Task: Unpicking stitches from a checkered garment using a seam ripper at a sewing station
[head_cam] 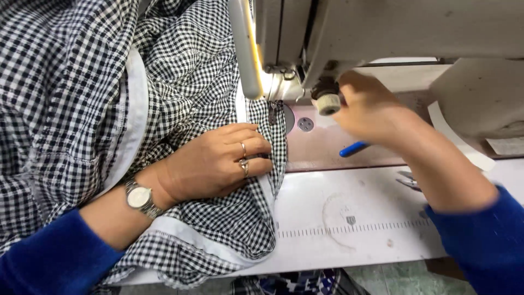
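My left hand (218, 161) lies flat on black-and-white checked fabric (180, 82), fingers together, pressing it down just left of the sewing machine's presser foot (273, 112). It wears two rings and a silver wristwatch (139, 198). My right hand (368, 109) is raised under the machine head, blurred, with its fingers at a small cream knob (328, 102). A blue-handled tool (353, 148) pokes out beneath that hand; whether the hand holds it cannot be told. Both sleeves are blue.
The cream sewing machine body (393, 27) fills the top right, with a lit lamp tube (248, 54) beside the needle. The white table (349, 218) carries a printed ruler scale. Small metal snips (406, 180) lie behind my right forearm. Fabric bunches at left.
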